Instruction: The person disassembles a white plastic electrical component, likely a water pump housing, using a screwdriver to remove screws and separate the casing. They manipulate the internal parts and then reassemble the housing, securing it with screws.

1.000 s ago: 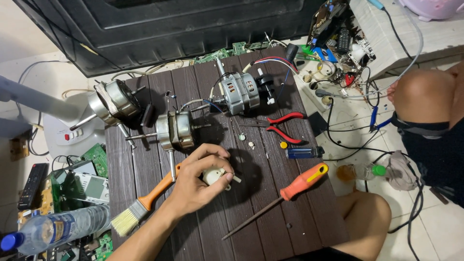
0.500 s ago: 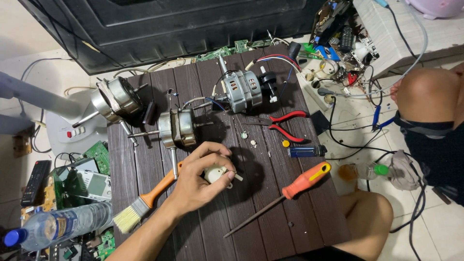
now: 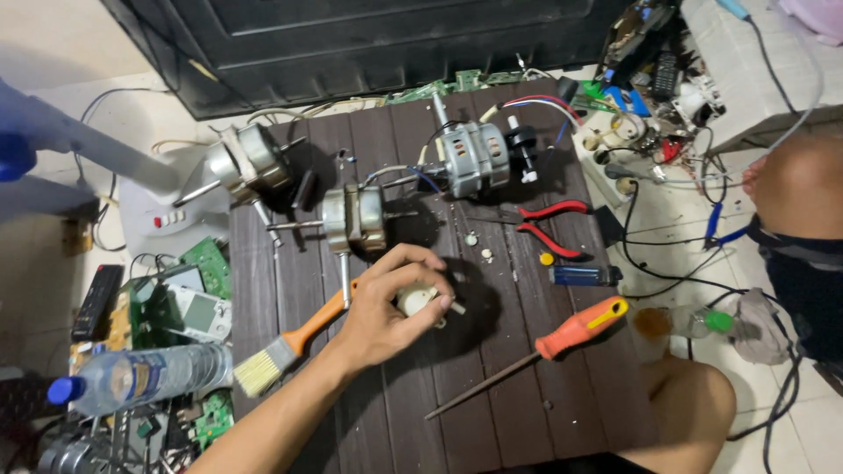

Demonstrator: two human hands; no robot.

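Note:
My left hand (image 3: 382, 312) reaches in from the lower left and is closed around a small white cylindrical part (image 3: 414, 301) with a short pin sticking out on its right, held just above the dark slatted wooden board (image 3: 527, 412). Right behind the hand lies a silver fan motor (image 3: 354, 219) with a long shaft. An orange-handled paintbrush (image 3: 285, 347) lies partly under my wrist. My right hand is out of view.
On the board lie a second grey motor (image 3: 474, 158), a third motor (image 3: 246, 162), red pliers (image 3: 546, 224), a blue lighter (image 3: 584, 276) and an orange-handled screwdriver (image 3: 562, 338). Left of the board are a water bottle (image 3: 140, 377) and circuit boards (image 3: 189, 303). My knee (image 3: 689, 408) is lower right.
The view has shifted slightly. My left hand stays on the white part in about the same spot, with only small finger movement.

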